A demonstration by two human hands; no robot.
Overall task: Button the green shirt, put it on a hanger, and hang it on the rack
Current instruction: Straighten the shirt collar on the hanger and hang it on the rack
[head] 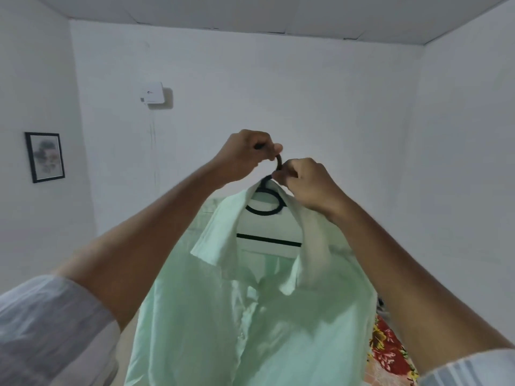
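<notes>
Shirt (250, 316) was already on hanger (263, 211), held up. Left hand (246, 154) and right hand (303, 182) both gripped its hook at 12 o'clock. Rack unseen; best kept level while locating it.

From my feed the green shirt (223, 330) reads as thin woven cloth, pale mint, with a soft satiny sheen where light catches the front and fine creases along the collar. The hanger (267, 211) inside it looks like dark matt plastic, smooth, with no shine on its bars. The sleeve (41, 324) on my left arm is a light grey-white cloth, matt and slightly rumpled. I see a flowered bedcover (390, 355) at lower right, printed cloth in red and yellow, dull-finished. The wall (278, 93) is matt white paint, faintly streaked. The picture frame (44, 157) looks dark and smooth, its front slightly glossy.
</notes>
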